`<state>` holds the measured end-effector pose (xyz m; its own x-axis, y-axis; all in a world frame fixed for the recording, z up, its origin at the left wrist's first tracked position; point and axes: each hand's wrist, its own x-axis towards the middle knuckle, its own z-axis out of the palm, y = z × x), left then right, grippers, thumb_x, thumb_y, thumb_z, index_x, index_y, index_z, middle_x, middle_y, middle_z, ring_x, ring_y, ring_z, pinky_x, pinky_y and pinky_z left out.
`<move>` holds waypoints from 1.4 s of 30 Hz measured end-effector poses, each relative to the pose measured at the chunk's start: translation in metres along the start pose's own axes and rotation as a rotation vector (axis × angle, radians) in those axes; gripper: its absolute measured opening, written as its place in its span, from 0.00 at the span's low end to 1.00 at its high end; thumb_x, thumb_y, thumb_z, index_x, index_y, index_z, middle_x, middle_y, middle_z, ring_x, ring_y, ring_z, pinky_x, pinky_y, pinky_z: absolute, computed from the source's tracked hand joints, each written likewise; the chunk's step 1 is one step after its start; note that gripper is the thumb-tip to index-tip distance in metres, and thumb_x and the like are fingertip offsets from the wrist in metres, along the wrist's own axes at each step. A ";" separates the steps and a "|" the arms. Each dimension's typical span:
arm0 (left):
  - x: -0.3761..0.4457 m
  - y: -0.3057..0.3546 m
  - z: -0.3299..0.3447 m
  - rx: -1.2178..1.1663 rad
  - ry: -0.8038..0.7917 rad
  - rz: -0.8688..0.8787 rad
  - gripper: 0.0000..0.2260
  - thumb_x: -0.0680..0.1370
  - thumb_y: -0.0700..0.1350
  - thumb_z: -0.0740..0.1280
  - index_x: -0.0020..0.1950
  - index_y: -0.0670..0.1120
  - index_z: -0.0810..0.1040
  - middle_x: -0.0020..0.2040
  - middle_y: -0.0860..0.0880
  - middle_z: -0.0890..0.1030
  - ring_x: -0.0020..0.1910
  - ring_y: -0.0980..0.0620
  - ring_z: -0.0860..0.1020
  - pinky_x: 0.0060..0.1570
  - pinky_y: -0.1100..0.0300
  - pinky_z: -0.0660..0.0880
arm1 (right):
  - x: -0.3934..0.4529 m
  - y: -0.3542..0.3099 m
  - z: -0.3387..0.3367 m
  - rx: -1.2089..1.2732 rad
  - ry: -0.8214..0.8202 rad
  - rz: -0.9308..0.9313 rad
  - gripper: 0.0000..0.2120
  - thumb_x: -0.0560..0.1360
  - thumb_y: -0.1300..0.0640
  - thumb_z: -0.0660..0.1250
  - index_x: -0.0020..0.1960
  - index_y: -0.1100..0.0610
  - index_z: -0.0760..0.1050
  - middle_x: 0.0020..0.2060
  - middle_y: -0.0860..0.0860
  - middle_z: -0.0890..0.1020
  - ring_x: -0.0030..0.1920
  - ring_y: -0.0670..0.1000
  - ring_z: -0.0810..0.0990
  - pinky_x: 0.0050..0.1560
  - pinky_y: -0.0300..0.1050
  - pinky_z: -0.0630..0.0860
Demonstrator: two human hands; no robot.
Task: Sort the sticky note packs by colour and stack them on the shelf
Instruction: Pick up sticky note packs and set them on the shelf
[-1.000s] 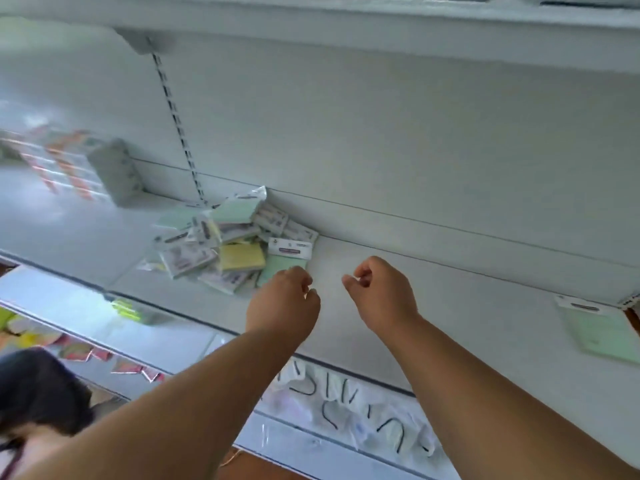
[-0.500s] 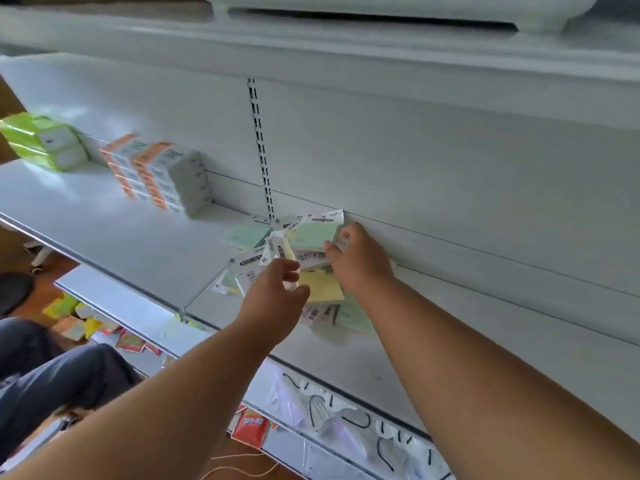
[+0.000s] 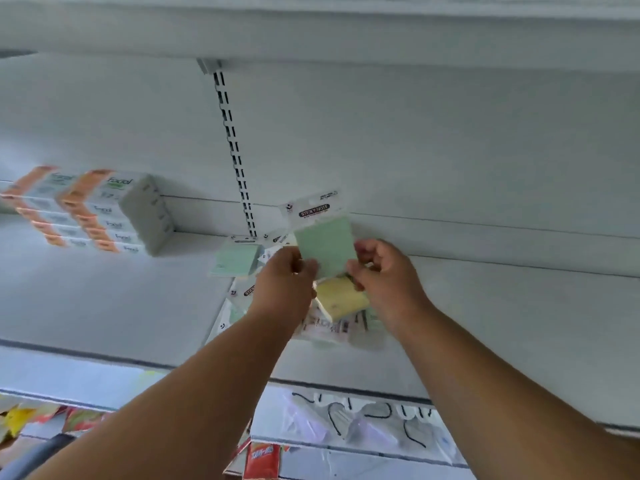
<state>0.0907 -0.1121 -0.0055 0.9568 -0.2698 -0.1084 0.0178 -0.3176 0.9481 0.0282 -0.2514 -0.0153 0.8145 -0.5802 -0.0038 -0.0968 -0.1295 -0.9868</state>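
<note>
Held pack: pale green square sticky note pack in clear wrap with white header card [image 3: 325, 244], lifted upright above the pile, likely so its colour reads before sorting.
Left hand [image 3: 287, 278]: fingers curled, pinches the pack's lower left edge.
Right hand [image 3: 384, 271]: fingers curled, pinches its lower right corner; two-sided hold steadies the floppy wrap.
Pile: loose heap of wrapped packs [image 3: 332, 323] on the white metal shelf [image 3: 104, 306], yellow square pack [image 3: 341, 299] on top, unsorted.
Second green pack [image 3: 235, 259]: lies flat just left of the pile, maybe a green stack's start.
Tissue boxes [image 3: 104, 213]: stacked far left, apart.
</note>
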 end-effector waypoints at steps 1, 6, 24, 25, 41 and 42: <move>-0.002 0.001 -0.001 0.061 -0.033 0.064 0.02 0.79 0.45 0.65 0.48 0.49 0.77 0.38 0.51 0.81 0.31 0.53 0.78 0.32 0.58 0.75 | -0.007 0.000 -0.003 0.000 0.031 0.006 0.11 0.74 0.63 0.71 0.49 0.49 0.77 0.46 0.52 0.83 0.38 0.49 0.81 0.40 0.42 0.79; -0.025 0.000 0.015 0.231 -0.330 0.204 0.05 0.79 0.46 0.64 0.44 0.54 0.75 0.34 0.55 0.78 0.30 0.56 0.75 0.32 0.62 0.70 | -0.035 -0.004 -0.041 0.010 0.218 0.043 0.07 0.70 0.55 0.74 0.46 0.55 0.80 0.41 0.58 0.82 0.41 0.49 0.79 0.48 0.50 0.78; -0.197 0.059 0.258 0.149 -0.598 0.239 0.13 0.75 0.47 0.70 0.58 0.56 0.76 0.44 0.54 0.82 0.42 0.52 0.82 0.44 0.56 0.80 | -0.160 0.034 -0.331 -0.507 0.605 0.122 0.16 0.73 0.51 0.71 0.33 0.55 0.68 0.27 0.46 0.71 0.29 0.47 0.69 0.30 0.38 0.65; -0.208 0.062 0.274 0.152 -0.587 0.243 0.14 0.75 0.47 0.71 0.59 0.55 0.75 0.44 0.54 0.82 0.43 0.53 0.82 0.42 0.58 0.79 | -0.164 0.039 -0.350 -0.513 0.595 0.136 0.16 0.73 0.50 0.71 0.33 0.56 0.69 0.27 0.46 0.71 0.30 0.47 0.70 0.31 0.40 0.66; -0.211 0.100 0.438 0.391 -0.651 0.274 0.12 0.74 0.46 0.71 0.58 0.52 0.81 0.47 0.55 0.82 0.44 0.53 0.82 0.51 0.60 0.77 | -0.105 0.077 -0.510 -0.607 0.516 0.321 0.14 0.76 0.50 0.68 0.57 0.58 0.79 0.54 0.54 0.82 0.52 0.54 0.81 0.51 0.46 0.78; -0.211 0.103 0.446 0.400 -0.647 0.272 0.12 0.74 0.47 0.72 0.58 0.52 0.81 0.47 0.55 0.82 0.45 0.53 0.82 0.52 0.59 0.77 | -0.099 0.076 -0.518 -0.618 0.500 0.322 0.14 0.76 0.50 0.68 0.56 0.57 0.79 0.52 0.53 0.83 0.51 0.54 0.81 0.51 0.48 0.79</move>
<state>-0.2385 -0.4930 -0.0183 0.5528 -0.8183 -0.1573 -0.4139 -0.4334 0.8005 -0.3559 -0.6202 -0.0066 0.3599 -0.9314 -0.0537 -0.6930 -0.2283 -0.6838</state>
